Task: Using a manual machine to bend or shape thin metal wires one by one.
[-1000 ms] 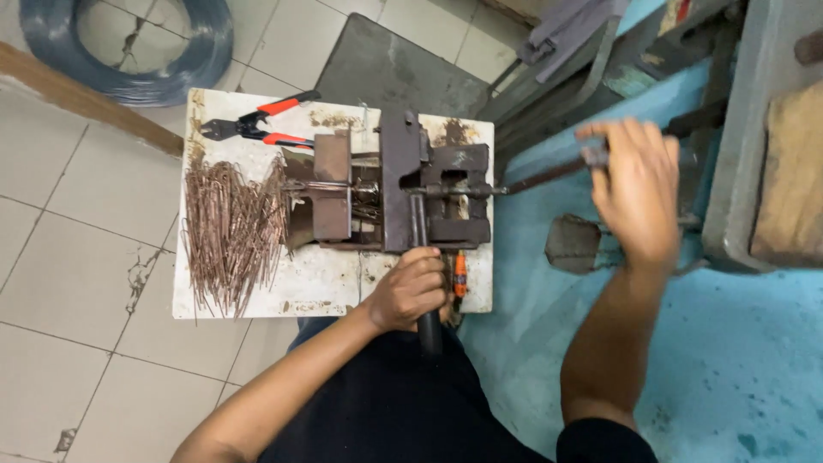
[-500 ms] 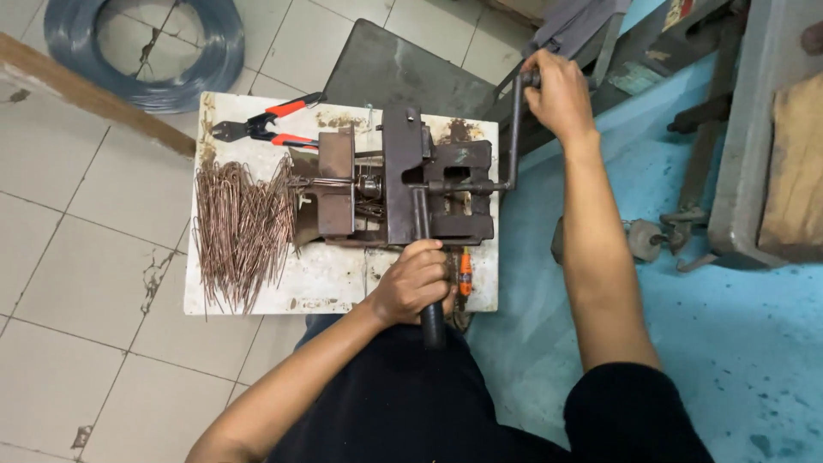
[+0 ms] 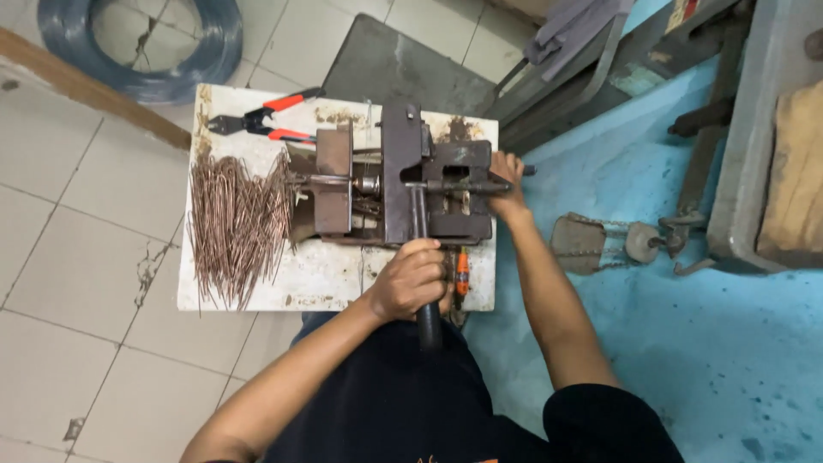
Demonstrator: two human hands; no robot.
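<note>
A rusty brown metal bending machine [image 3: 403,180] stands on a small white stained table [image 3: 334,274]. My left hand [image 3: 411,279] is closed around the machine's dark front lever [image 3: 424,257], which points toward me. My right hand [image 3: 507,184] grips the crank handle at the machine's right side, close against its body. A thin rod [image 3: 326,180] sticks out of the machine's left end. A pile of several bent copper-coloured wire pieces [image 3: 236,223] lies on the table's left part.
Red-handled cutters [image 3: 261,120] lie at the table's far left corner. An orange-handled tool [image 3: 462,273] rests near the front edge. A coil of blue-grey wire [image 3: 141,43] lies on the tiled floor. Metal frames and a chained weight [image 3: 600,244] stand on the blue floor at right.
My right hand has swung the crank handle from far out on the right, over the top, down to the machine's right side. My left hand stayed on the front lever.
</note>
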